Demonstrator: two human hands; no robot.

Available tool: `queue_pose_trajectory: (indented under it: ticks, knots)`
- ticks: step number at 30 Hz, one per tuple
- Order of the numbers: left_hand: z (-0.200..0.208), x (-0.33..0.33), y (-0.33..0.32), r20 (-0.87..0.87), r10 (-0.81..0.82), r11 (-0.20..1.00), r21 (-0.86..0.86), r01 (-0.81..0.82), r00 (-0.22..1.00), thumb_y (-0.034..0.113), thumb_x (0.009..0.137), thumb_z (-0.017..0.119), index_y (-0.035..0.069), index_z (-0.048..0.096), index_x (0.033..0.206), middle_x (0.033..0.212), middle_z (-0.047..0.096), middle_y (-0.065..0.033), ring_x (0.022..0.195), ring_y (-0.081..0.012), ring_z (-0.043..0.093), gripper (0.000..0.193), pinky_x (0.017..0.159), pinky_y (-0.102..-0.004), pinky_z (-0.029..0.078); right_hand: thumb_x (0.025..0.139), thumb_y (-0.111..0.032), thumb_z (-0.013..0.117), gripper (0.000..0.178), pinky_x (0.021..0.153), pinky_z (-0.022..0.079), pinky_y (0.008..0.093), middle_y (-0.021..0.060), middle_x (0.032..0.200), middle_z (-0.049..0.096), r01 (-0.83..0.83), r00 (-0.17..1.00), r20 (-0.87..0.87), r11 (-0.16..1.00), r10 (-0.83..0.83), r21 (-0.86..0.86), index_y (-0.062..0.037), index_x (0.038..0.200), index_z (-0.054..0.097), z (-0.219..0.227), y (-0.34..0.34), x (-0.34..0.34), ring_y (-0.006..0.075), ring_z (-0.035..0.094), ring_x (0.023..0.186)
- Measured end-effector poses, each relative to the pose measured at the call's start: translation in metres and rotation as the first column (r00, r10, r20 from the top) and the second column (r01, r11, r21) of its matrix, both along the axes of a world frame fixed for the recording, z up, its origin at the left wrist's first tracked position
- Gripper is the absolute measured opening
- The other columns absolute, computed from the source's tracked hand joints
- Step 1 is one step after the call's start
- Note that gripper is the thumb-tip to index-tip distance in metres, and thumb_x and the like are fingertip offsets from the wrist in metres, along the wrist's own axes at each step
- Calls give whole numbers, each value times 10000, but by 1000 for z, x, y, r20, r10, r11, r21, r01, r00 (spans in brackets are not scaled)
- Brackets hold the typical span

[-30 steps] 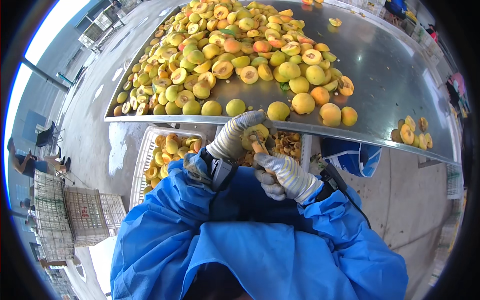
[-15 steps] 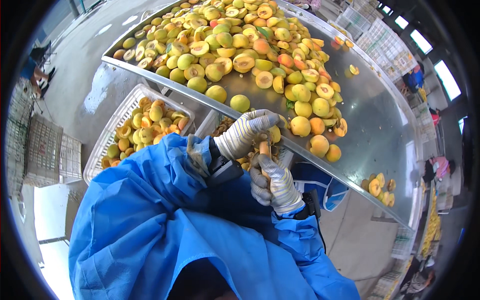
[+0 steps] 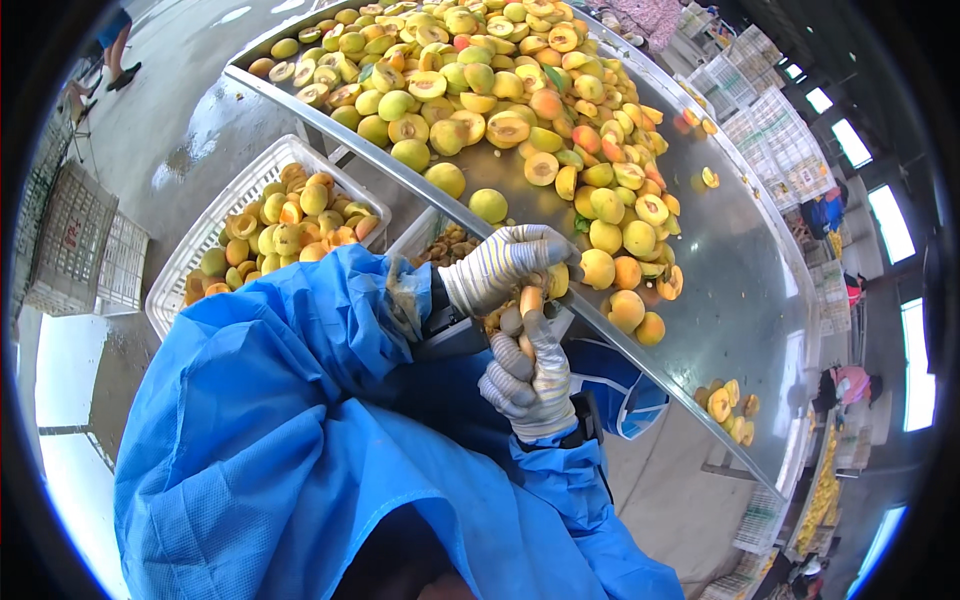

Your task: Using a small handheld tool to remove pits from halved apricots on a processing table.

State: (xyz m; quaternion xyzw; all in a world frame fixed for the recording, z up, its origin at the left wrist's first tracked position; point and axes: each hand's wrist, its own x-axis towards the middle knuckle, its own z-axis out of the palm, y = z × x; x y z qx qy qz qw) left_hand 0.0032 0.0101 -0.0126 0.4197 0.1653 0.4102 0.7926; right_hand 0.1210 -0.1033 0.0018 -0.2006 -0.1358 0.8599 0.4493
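My left hand (image 3: pixel 505 268), in a striped grey-white glove, is closed around a yellow peach (image 3: pixel 558 280) at the near edge of the metal table (image 3: pixel 735 240). Just below it, my gloved right hand (image 3: pixel 528 385) grips a small tool with a tan handle (image 3: pixel 530 298), its thumb lying along the handle. The tool's working end is hidden beside the peach. Many whole and halved yellow peaches (image 3: pixel 505 128) are heaped on the table beyond my hands. Under my left hand, a bin of brown pits (image 3: pixel 448 246) partly shows.
A white basket (image 3: pixel 165 290) of peach halves stands left of the table. A blue-and-white container (image 3: pixel 610 395) sits below the table's edge, right of my right hand. Several peach halves (image 3: pixel 728 408) lie at the table's right end. Stacked crates (image 3: pixel 75 240) stand at far left.
The view has shifted a little. My right hand has lowered slightly and turned, with more of its fingers curled around the tool. The left hand still holds the peach at the table edge.
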Motion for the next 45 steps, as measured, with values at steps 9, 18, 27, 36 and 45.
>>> queue_pose_trajectory:
  ticks: [9,18,27,36,45]
  knots:
    - [6,5,-13,76,116,980,-174,-101,990,512,899,664,48,652,1117,1033,692,-87,881,-154,645,513,809,-299,528,972,-448,592,356,307,295,244,-22,617,421,155,832,521,982,-190,111,-111,1086,571,14,-4,-19,88,349,355]
    - [14,-29,-6,27,289,855,-457,-245,957,404,912,695,80,656,1059,997,692,-73,913,-208,673,358,823,-370,559,985,-294,615,488,770,510,336,174,1028,661,-2,224,700,718,-678,696,67,1301,526,-28,-6,4,243,652,859]
    - [-9,-242,5,-178,902,424,186,-886,394,303,924,695,65,682,1077,976,693,-42,874,-158,668,284,742,-312,562,1005,-354,542,472,731,518,445,280,985,655,-516,-101,894,791,-436,328,-28,1343,500,15,-5,42,471,637,904]
    - [-112,-294,-12,-644,591,719,694,-45,-486,381,797,749,191,650,1263,1400,534,-148,1328,-371,441,513,1113,-491,328,925,-168,571,567,783,511,481,288,1041,651,-733,-359,835,680,-417,24,-57,1458,412,-13,17,43,460,631,896]
    - [-154,-223,42,-578,813,567,760,318,-67,365,805,681,168,576,1332,1404,500,-135,1310,-354,452,573,1107,-538,312,967,-304,530,484,701,488,532,293,832,643,-656,-576,736,738,-355,-159,-8,1348,502,-44,35,39,498,609,791]
